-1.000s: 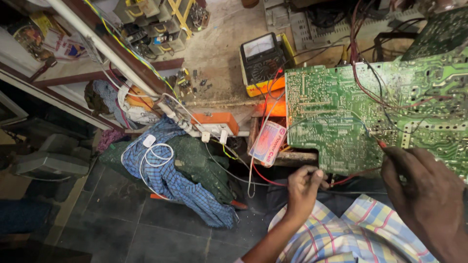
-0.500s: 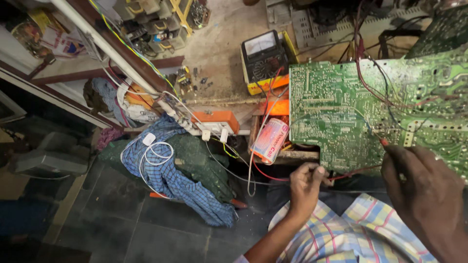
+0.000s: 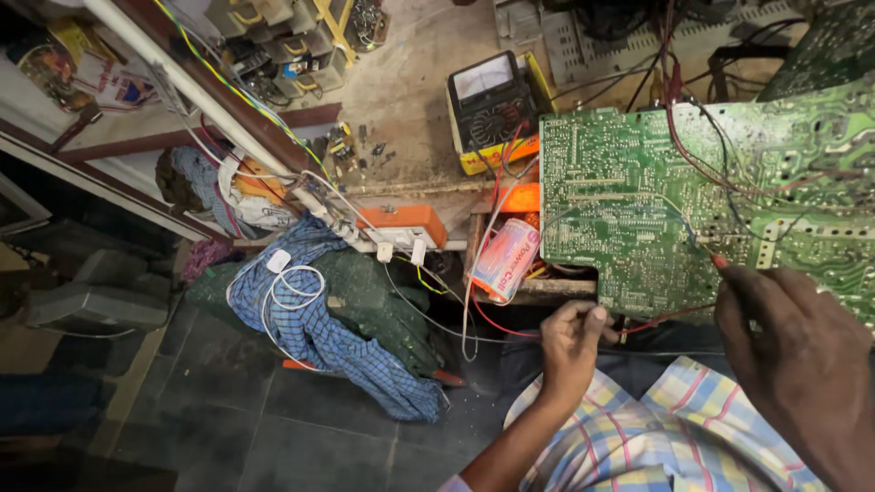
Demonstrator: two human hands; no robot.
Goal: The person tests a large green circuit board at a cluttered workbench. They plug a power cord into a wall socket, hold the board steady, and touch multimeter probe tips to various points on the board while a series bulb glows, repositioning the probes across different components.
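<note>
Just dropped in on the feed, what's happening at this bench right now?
A person is working on a large green circuit board lying solder side up on a cluttered bench. The right hand holds a red-tipped probe against the board's lower edge. The left hand pinches a thin wire just below the board. An analog meter sits behind the board, its red leads running toward it. A blue checked cloth lies on the floor to the left.
</note>
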